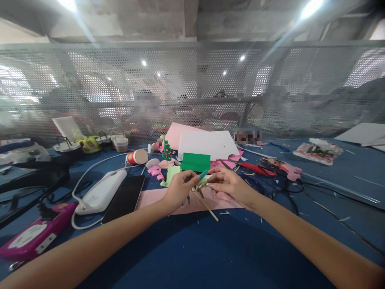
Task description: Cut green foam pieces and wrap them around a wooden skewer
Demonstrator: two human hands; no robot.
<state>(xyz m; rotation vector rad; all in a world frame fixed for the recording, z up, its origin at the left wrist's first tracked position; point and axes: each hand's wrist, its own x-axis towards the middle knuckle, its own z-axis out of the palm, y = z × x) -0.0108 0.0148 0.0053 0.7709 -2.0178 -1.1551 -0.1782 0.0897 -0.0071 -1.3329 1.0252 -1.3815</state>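
Observation:
Over the pink sheet (pixel 153 200), both hands meet on a small light green paper piece (pixel 202 182). My left hand (pixel 180 188) pinches it between thumb and fingers; the thumb has a long teal nail. From the other side, the fingertips of my right hand (pixel 231 185) close on the same piece. A thin wooden stick (pixel 212 210) points down toward me from beneath the fingers; its upper end is hidden. Just beyond the hands lie a dark green folded paper (pixel 195 161) and a light green paper (pixel 173 176).
A phone (pixel 124 198), a white power bank (pixel 102 190) and a magenta power strip (pixel 39 230) lie left. A paper cup (pixel 136 157) rests on its side. Red-handled scissors (pixel 258 168) and a glue gun (pixel 290 171) lie right. White paper (pixel 207 144) is behind, before a mesh partition (pixel 192 88).

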